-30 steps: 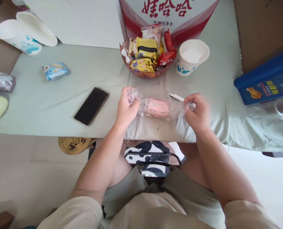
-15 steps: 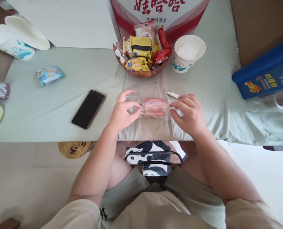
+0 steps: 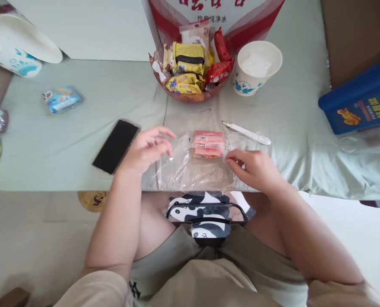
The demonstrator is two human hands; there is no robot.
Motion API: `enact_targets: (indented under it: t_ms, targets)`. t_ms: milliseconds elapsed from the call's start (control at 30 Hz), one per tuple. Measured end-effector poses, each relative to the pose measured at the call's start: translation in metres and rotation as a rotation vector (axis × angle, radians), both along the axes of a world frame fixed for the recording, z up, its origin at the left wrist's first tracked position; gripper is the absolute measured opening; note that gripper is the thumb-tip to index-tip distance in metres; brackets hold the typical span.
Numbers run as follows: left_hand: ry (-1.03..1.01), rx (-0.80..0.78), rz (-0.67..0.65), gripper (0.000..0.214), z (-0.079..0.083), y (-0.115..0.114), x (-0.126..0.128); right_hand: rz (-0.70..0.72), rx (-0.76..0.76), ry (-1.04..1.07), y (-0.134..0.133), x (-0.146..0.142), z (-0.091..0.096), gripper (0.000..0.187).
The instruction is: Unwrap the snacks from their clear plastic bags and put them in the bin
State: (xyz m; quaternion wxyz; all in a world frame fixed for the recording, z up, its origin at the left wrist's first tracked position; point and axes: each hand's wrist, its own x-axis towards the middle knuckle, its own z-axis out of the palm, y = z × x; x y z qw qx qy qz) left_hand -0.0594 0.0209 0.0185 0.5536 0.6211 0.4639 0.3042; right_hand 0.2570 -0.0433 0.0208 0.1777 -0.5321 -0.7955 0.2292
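Left hand point(image 3: 148, 147) lifted off clear bag point(image 3: 190, 172), pink packet point(image 3: 208, 145) inside

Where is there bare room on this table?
Bare cloth lies between the phone and the blue packet, and from the white tool to the blue box. It is crowded by the snack bowl, paper cup and wrapped pink snack.

table point(image 3: 49, 162) | phone point(image 3: 115, 146) | snack bowl point(image 3: 190, 97) | paper cup point(image 3: 245, 85) | clear bag point(image 3: 190, 172)

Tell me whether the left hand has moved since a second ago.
Yes. The left hand let go of the pink packet and drifted left toward the phone.
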Motion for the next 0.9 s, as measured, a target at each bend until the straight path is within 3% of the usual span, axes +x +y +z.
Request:
enact_targets:
  t_ms: [67, 100, 167, 267, 333, 500, 667, 767, 900]
  targets:
    - [0.065, 0.228, 0.257, 0.039, -0.009, 0.005, 0.005, -0.090, 0.145, 0.031, 0.006, -0.003, -0.007, 0.017]
    - [0.162, 0.310, 0.272, 0.046, -0.012, 0.006, 0.010, -0.106, 0.221, 0.048, 0.008, -0.006, -0.009, 0.016]
    - [0.377, 0.366, 0.135, 0.056, -0.015, 0.007, 0.023, -0.114, 0.336, 0.062, 0.012, -0.012, -0.013, 0.013]
    - [0.500, 0.325, -0.064, 0.038, -0.014, 0.006, 0.042, -0.064, 0.343, 0.056, 0.015, -0.023, -0.018, 0.009]
    - [0.478, 0.289, -0.064, 0.027, -0.013, 0.004, 0.050, -0.009, 0.295, 0.030, 0.015, -0.029, -0.022, 0.017]
    - [0.388, 0.172, -0.015, 0.024, -0.011, 0.001, 0.051, -0.001, 0.218, -0.074, 0.013, -0.041, -0.030, 0.057]
    - [0.282, 0.117, -0.196, 0.039, -0.006, 0.000, 0.042, -0.006, 0.212, -0.065, 0.018, -0.040, -0.029, 0.049]
    - [0.245, 0.045, -0.053, 0.020, -0.005, 0.000, 0.041, 0.041, 0.172, 0.034, 0.025, -0.035, -0.026, 0.043]
    - [0.236, -0.038, 0.194, 0.011, -0.005, 0.002, 0.045, 0.033, 0.158, 0.132, 0.031, -0.033, -0.020, 0.039]
